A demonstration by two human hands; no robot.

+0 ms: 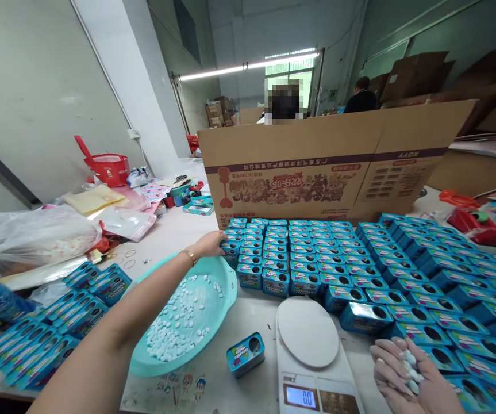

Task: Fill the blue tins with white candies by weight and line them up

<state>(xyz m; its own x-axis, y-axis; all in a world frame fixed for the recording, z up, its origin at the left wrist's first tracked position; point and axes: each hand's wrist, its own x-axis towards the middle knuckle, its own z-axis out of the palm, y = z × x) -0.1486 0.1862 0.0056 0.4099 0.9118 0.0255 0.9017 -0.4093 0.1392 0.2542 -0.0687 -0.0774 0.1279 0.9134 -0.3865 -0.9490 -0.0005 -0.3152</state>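
Note:
My left hand (pixel 210 244) reaches over the far rim of the turquoise basin (pixel 226 287), its fingers closed on a blue tin (pixel 230 253) at the left end of the tin rows. White candies (pixel 170 330) lie in the basin. Palm up at the lower right, my right hand (pixel 407 379) cups several white candies (pixel 411 371) in curled fingers, above the nearer tins. Between the hands, a white scale (pixel 308 333) reads 0.0 with a bare plate. One blue tin (pixel 245 353) stands alone left of the scale.
Many rows of blue tins (pixel 325 259) cover the right side. A cardboard sheet (pixel 291 149) stands behind them. More tins (pixel 58 322), plastic bags (pixel 36 241) and a red basket (pixel 108 168) are at left. Two people (pixel 285 103) are beyond the cardboard.

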